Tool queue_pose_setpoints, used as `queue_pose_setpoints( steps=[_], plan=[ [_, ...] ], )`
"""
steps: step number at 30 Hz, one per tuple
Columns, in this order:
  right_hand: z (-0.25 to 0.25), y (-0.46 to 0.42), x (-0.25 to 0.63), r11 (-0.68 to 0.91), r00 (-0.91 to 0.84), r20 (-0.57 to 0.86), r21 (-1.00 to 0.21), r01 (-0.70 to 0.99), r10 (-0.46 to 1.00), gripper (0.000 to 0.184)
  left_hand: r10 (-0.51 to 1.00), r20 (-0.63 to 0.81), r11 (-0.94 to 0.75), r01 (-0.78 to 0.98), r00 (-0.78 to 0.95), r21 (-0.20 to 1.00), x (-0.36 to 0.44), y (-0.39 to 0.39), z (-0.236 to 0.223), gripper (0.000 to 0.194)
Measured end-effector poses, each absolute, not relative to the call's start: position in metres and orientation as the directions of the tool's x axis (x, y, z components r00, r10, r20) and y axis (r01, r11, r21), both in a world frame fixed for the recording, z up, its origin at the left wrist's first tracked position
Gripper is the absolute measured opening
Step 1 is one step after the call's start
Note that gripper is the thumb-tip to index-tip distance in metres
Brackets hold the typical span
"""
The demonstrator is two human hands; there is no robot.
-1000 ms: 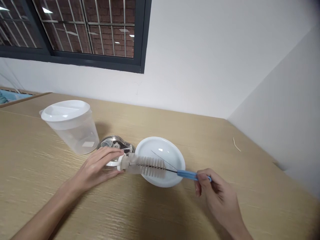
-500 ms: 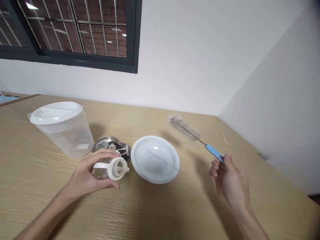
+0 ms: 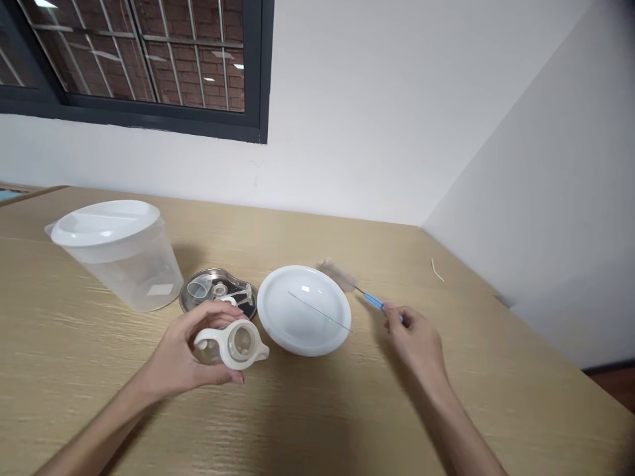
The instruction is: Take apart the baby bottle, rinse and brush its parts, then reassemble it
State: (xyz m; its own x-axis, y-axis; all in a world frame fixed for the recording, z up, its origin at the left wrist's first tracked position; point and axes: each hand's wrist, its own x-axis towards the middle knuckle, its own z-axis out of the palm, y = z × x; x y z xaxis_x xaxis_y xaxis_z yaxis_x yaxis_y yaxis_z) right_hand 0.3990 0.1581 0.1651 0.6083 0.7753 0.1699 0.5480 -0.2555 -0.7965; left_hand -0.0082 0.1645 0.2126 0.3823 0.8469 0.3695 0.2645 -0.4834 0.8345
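My left hand (image 3: 178, 350) is closed around a clear baby bottle (image 3: 210, 352) with a white handled collar (image 3: 241, 345), its open mouth tilted toward me. In my right hand (image 3: 415, 338) is the blue handle of a bottle brush (image 3: 373, 301). The brush's blurred bristle head (image 3: 338, 275) is at the far right rim of a white bowl (image 3: 275, 316); whether they touch, I cannot tell. Across the bowl lies a thin wire-like rod (image 3: 317, 311). Behind my left fingers, a metal kidney dish (image 3: 187, 305) holds a clear funnel-shaped piece (image 3: 199, 286) and other small clear parts.
A translucent lidded pitcher (image 3: 131, 272) stands at the left on the wooden table (image 3: 307, 410). A short pale strip (image 3: 436, 270) lies at the right. Behind the table are a white wall (image 3: 342, 132) and a barred window (image 3: 149, 59).
My right hand has moved left, bringing the brush lower and closer to the bowl. My left hand has shifted slightly right and down with the baby bottle. The view has shifted a little.
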Motion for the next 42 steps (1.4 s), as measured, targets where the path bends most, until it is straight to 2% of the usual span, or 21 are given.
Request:
queue_pose_setpoints(
  steps=[4,9,16,23,29,42],
  plan=[
    [0.163,0.157,0.394,-0.250,0.523,0.210,-0.694,0.675,0.826,0.041,0.848,0.349,-0.478,0.292,0.398,0.828,-0.002,0.163,0.211,0.062],
    [0.158,0.160,0.394,-0.197,0.444,0.243,-0.647,0.737,0.862,0.038,0.848,0.317,-0.436,0.218,0.424,0.873,0.003,0.163,0.210,0.057],
    [0.150,0.162,0.394,-0.174,0.533,0.355,-0.686,0.706,0.768,0.049,0.850,0.199,-0.332,0.202,0.487,0.922,0.004,0.161,0.210,0.060],
    [0.153,0.159,0.388,-0.106,0.556,0.396,-0.739,0.665,0.731,0.041,0.839,0.122,-0.257,0.189,0.531,0.948,0.005,0.163,0.205,0.059],
    [0.156,0.158,0.382,-0.045,0.576,0.436,-0.769,0.637,0.692,0.044,0.836,0.070,-0.184,0.159,0.545,0.970,0.008,0.162,0.202,0.064],
    [0.158,0.155,0.379,0.034,0.517,0.506,-0.737,0.675,0.691,0.039,0.831,0.064,-0.144,0.103,0.553,0.984,0.009,0.166,0.198,0.069]
  ],
)
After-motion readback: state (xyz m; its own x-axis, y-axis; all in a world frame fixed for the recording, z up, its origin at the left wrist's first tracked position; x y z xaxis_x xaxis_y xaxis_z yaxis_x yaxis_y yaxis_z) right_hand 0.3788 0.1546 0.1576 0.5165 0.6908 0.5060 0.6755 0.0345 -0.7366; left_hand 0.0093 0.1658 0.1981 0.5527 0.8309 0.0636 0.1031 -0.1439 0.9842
